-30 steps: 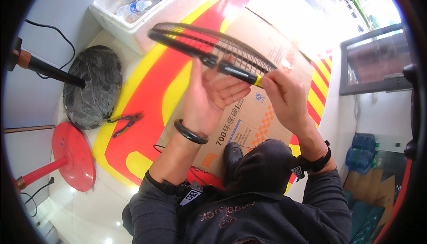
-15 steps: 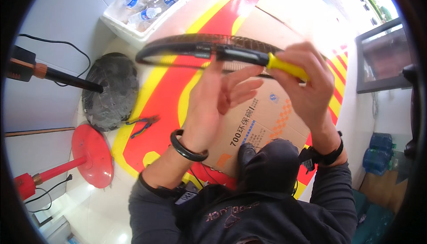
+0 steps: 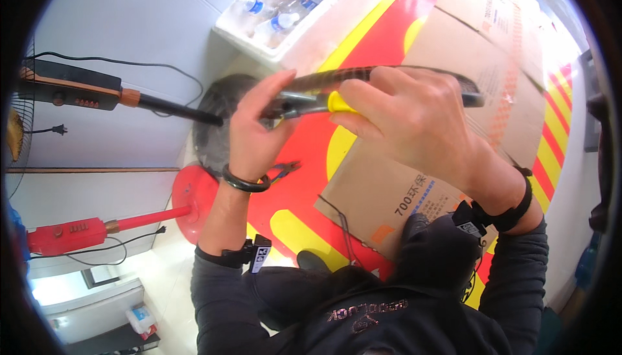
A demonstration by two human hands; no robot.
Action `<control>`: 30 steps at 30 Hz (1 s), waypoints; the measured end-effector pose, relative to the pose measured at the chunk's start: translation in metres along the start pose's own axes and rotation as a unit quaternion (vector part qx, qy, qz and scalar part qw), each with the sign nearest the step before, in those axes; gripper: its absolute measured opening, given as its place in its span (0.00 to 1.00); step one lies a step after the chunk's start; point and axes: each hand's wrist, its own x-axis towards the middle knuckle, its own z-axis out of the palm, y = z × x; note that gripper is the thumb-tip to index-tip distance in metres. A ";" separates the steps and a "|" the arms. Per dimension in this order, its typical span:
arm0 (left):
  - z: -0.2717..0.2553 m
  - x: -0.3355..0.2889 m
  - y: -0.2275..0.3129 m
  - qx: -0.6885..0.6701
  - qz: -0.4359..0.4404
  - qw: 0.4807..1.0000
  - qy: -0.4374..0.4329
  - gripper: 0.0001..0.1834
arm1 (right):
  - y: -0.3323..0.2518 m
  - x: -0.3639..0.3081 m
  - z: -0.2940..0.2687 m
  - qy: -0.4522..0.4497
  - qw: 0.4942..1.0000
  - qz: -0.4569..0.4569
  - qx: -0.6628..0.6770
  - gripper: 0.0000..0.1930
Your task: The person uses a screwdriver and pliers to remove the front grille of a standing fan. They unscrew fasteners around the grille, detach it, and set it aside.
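Observation:
My right hand (image 3: pixel 414 112) is closed around a screwdriver (image 3: pixel 338 102) with a yellow handle, its shaft pointing left. In front of me a round black wire fan guard (image 3: pixel 327 80) is seen nearly edge-on, with its dark rim reaching out past my right hand. My left hand (image 3: pixel 251 128) curves its thumb and fingers around the guard's left side, near the screwdriver's front end. Whether the screwdriver's tip touches a screw is hidden there. Below them, flattened cardboard (image 3: pixel 369 186) lies on a red and yellow sheet (image 3: pixel 304 196).
A pair of pliers (image 3: pixel 283 171) lies on the sheet beside my left wrist. To the left are a black fan stand (image 3: pixel 175 107) and a red fan stand (image 3: pixel 155 217), with loose cords. A white foam box (image 3: pixel 304 47) with several plastic bottles stands at the back.
My view has turned, so the surroundings shift right. My left hand, before open with fingers spread beside the guard, now curves around its left side. The screwdriver has moved left with my right hand.

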 end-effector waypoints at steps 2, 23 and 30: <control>0.002 -0.005 -0.004 -0.018 0.013 1.000 0.003 0.31 | -0.001 0.001 0.002 0.045 0.999 -0.008 0.018 0.08; 0.011 -0.024 -0.004 0.009 0.027 0.999 0.042 0.29 | 0.017 -0.032 0.008 0.146 0.972 -0.015 0.183 0.19; 0.014 -0.026 0.003 0.030 -0.015 0.998 0.057 0.29 | 0.017 -0.024 -0.014 0.063 0.980 0.032 0.187 0.18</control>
